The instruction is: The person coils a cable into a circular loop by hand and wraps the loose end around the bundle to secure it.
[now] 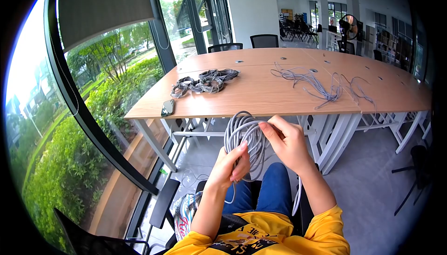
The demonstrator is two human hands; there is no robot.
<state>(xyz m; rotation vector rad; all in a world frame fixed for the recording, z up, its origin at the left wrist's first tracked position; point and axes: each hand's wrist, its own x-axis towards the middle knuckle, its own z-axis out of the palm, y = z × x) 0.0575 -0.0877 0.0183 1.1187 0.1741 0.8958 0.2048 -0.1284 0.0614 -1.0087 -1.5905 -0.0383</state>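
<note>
Item: grey cable coil (253, 138), one, held in the air just in front of the table's (260, 99) near edge, above the person's lap. Lies between the two hands: left hand (230, 164) at its lower left side, right hand (285, 138) at its upper right.

Left hand: fingers curled around the coil, thumb laid along its front; partly closed, with a firm hold on the bundle. Forearm rises towards the table.

Right hand: thumb and forefinger pinched together on a strand at the coil's edge, other fingers bent in; wrist angled inward, forearm slanting up towards the table.

Coil's orientation: long oval, long axis near upright, top end towards the table's edge, bottom end towards the lap. A loose length hangs below the right hand, pointing down.

Also listed: grey cable bundles (205, 82) on the table's left part; phone (168, 108) at its near left corner; loose cables (321, 89) on its right part.
</note>
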